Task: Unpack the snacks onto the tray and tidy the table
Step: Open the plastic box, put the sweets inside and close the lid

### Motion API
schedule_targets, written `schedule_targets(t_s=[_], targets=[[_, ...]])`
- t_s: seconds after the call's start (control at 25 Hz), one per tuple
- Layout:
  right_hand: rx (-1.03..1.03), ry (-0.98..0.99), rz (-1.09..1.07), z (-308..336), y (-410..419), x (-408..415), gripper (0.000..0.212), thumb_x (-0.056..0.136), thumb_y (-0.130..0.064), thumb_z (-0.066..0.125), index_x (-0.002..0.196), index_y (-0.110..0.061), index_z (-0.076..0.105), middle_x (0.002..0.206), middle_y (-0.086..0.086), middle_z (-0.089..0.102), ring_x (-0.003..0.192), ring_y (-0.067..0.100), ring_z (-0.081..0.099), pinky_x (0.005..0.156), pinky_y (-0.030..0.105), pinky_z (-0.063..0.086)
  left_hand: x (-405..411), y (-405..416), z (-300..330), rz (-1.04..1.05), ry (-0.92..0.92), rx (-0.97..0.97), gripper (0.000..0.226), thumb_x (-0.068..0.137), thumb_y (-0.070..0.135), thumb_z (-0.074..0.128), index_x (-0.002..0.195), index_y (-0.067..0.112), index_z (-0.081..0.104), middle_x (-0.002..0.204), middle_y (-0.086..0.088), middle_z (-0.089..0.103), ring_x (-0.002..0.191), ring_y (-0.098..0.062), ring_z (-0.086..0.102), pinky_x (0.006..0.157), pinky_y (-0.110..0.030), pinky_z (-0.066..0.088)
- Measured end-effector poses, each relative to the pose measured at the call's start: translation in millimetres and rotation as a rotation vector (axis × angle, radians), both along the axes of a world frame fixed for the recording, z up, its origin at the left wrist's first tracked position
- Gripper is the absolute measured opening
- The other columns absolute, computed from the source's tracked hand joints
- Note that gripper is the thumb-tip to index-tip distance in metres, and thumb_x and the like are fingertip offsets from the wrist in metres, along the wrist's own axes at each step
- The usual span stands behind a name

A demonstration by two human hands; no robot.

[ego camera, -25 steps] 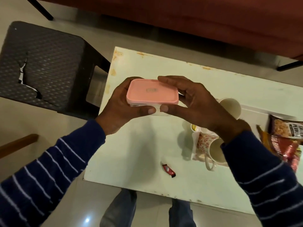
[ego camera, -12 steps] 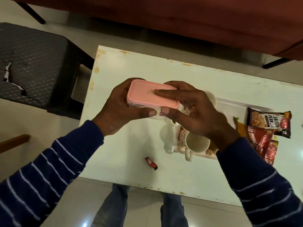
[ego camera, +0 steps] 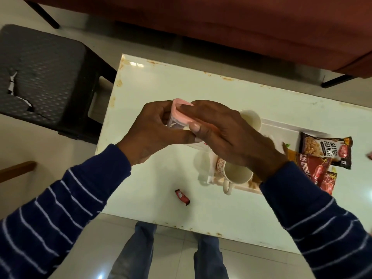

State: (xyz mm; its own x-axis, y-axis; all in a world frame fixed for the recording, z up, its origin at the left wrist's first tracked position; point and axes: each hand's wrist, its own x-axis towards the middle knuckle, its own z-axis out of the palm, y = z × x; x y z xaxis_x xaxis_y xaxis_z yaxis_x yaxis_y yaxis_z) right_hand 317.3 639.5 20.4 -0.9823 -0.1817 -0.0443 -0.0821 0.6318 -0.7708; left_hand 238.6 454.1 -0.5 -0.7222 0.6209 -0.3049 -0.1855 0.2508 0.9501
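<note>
Your right hand has slid flat over the pink lid, now covering most of it; the box has tilted.

A white table set on a pale tiled floor.

Rust-coloured stains are seen along the table's edges. To its left a dark woven stool with a torn seat is placed, just beside the table's end. Beyond the table's far edge a reddish-brown sofa on thin black legs is seen. A small point of light is reflected in the floor below the table's near edge.
</note>
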Motion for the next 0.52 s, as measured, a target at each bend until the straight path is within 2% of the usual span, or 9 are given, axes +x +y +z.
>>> schedule_targets(t_s=[0.08,0.12,0.2,0.28,0.36,0.44,0.52], targets=[[-0.060,0.039,-0.079,2.4,2.1,0.6,0.038,0.104,-0.029,0.039,0.135,-0.017,0.058,0.102,-0.010,0.069,0.092,0.001,0.061,0.081,0.013,0.043,4.0,-4.2,0.2,-0.027,-0.011,-0.021,0.067,0.051,0.040,0.091,0.112,0.022,0.069,0.106,-0.001,0.075,0.100,-0.020,0.071,0.089,-0.043,0.059],[-0.047,0.071,-0.118,2.9,3.6,0.1,0.036,0.105,-0.027,0.040,0.131,-0.015,0.062,0.088,-0.022,0.064,0.081,-0.005,0.059,0.072,0.005,0.037,7.4,-7.0,-1.5,-0.045,0.010,-0.038,0.074,0.050,0.039,0.092,0.116,0.017,0.068,0.108,-0.001,0.074,0.102,-0.019,0.070,0.090,-0.042,0.059],[-0.003,0.100,-0.125,2.5,4.5,-0.9,0.033,0.105,-0.024,0.042,0.122,-0.015,0.068,0.072,-0.031,0.052,0.069,-0.010,0.054,0.063,0.003,0.032,14.5,-11.8,-6.6,-0.050,0.027,-0.055,0.080,0.048,0.039,0.093,0.119,0.013,0.066,0.110,-0.001,0.074,0.104,-0.017,0.070,0.090,-0.038,0.058],[-0.081,0.034,-0.136,0.8,3.3,-0.7,0.030,0.105,-0.024,0.043,0.102,-0.021,0.072,0.065,-0.022,0.055,0.061,0.001,0.053,0.056,0.007,0.031,19.8,-16.6,-9.9,-0.036,-0.002,-0.052,0.082,0.047,0.039,0.094,0.120,0.015,0.066,0.110,0.001,0.074,0.105,-0.016,0.070,0.091,-0.037,0.058],[-0.192,-0.059,-0.187,0.1,4.3,-3.4,0.034,0.105,-0.024,0.042,0.076,-0.026,0.060,0.057,-0.012,0.046,0.054,0.007,0.044,0.052,0.012,0.029,22.7,-19.4,-13.8,-0.067,-0.008,-0.036,0.086,0.047,0.039,0.095,0.124,0.020,0.062,0.113,0.004,0.074,0.108,-0.016,0.069,0.092,-0.038,0.058],[-0.272,-0.120,-0.225,-2.2,6.1,-6.8,0.042,0.106,-0.024,0.040,0.069,-0.010,0.054,0.056,-0.001,0.038,0.053,0.008,0.037,0.052,0.015,0.028,23.6,-24.5,-17.1,-0.099,-0.055,-0.008,0.101,0.046,0.037,0.097,0.135,0.024,0.050,0.116,0.004,0.073,0.112,-0.018,0.067,0.093,-0.036,0.056],[-0.327,-0.152,-0.237,-4.6,8.9,-10.2,0.048,0.106,-0.026,0.039,0.072,0.005,0.053,0.061,0.016,0.038,0.054,0.010,0.037,0.052,0.015,0.029,23.4,-32.4,-19.0,-0.133,-0.092,0.019,0.113,0.048,0.035,0.097,0.143,0.029,0.036,0.118,0.004,0.071,0.116,-0.018,0.065,0.092,-0.026,0.054]])
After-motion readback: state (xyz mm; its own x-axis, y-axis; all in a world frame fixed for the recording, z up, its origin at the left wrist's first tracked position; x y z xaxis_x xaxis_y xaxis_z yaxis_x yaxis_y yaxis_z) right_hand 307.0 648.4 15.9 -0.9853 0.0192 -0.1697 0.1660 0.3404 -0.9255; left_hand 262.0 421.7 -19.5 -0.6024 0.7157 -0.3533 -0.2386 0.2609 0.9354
